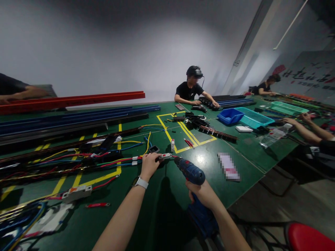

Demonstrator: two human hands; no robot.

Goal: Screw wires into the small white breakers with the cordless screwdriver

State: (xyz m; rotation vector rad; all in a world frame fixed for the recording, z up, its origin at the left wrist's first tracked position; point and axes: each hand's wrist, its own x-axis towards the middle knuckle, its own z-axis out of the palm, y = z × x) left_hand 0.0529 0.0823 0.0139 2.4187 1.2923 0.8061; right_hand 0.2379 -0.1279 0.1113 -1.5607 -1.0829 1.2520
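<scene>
My left hand (pixel 151 165) pinches a small white circuit breaker (pixel 165 156) just above the green table. Wrapped round the handle of a blue cordless drill (pixel 190 170), my right hand (pixel 202 195) points its tip left at the breaker's end. A thin red bit or rod spans the gap; whether it touches a screw is too small to tell. Another white breaker (pixel 172 145) stands just beyond. Red, green and blue wires (pixel 123 160) with white labels end beside my left hand. Short red leads (pixel 188 143) lie behind the drill.
Long blue and black rails (pixel 78 120) and a red rail (pixel 73 101) lie to the left. A larger breaker (pixel 77 194) and a red lead (pixel 98 205) lie near left. A blue bin (pixel 230 116), teal basket (pixel 255 118) and bottle (pixel 275 136) stand right. Co-workers sit around.
</scene>
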